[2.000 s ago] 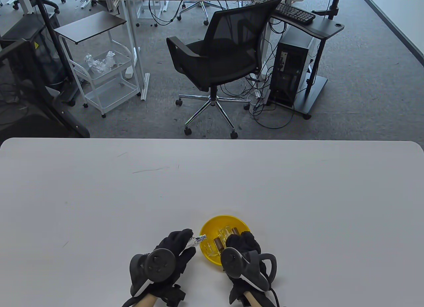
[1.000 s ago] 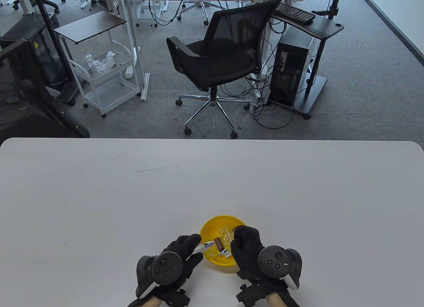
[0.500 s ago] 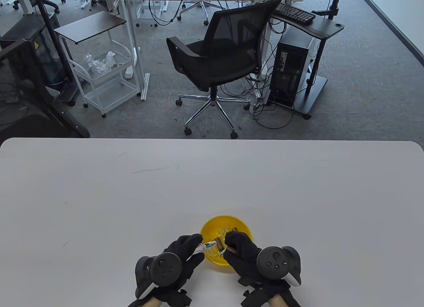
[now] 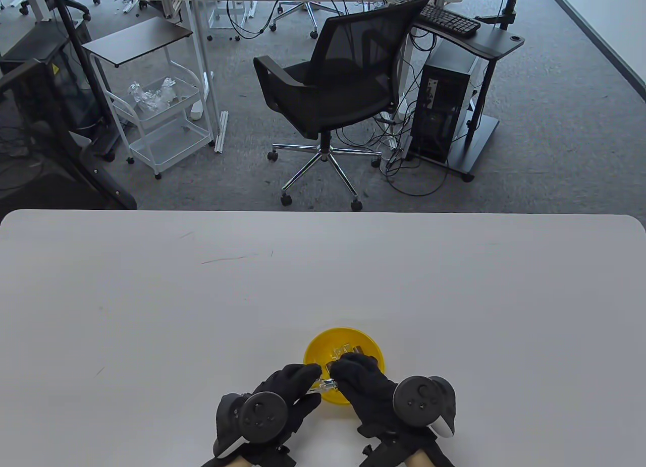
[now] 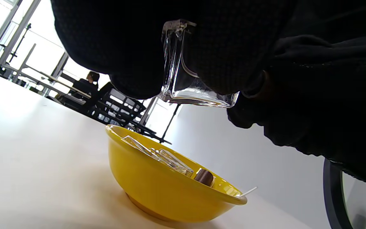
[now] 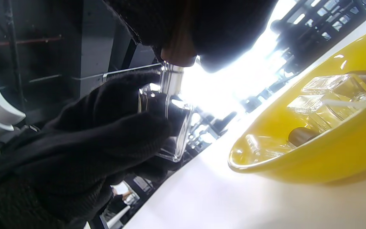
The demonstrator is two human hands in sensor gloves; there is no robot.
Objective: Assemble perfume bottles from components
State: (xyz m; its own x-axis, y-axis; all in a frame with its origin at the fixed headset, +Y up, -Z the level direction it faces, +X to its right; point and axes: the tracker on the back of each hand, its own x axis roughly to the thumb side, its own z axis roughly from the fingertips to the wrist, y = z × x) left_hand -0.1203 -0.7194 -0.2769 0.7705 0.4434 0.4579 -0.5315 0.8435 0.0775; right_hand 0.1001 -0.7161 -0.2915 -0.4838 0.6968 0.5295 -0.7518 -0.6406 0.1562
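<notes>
While the left hand (image 4: pixel 282 391) wraps its fingers (image 6: pixel 122 140) round a clear glass bottle (image 5: pixel 186 79) and holds it off the table (image 4: pixel 151 310), the right hand (image 4: pixel 366 384) meets it from the other side; its fingertips (image 6: pixel 183 47) pinch a brown cap (image 6: pixel 178 52) sitting on the bottle's silver neck (image 6: pixel 170 78), just over the near-left rim of the yellow bowl (image 4: pixel 315 348); the bowl stands near the table's front edge, a little right of the middle, and both hands cover its near half in the table view. In the left wrist view the bottle's thick square base points down at the table (the glass looks empty, though glare makes that hard to judge); the bowl sits just beyond it. Inside the bowl lie more clear glass bottles (image 6: pixel 326 95), a loose brown cap (image 5: pixel 204 176) and a thin white tube (image 5: pixel 248 191) leaning on the rim; how many bottles there are cannot be told. Each hand carries a black tracker (image 4: pixel 421 394) on its back. Beyond the table's far edge stands a black office chair (image 4: pixel 333 83) on grey carpet.
</notes>
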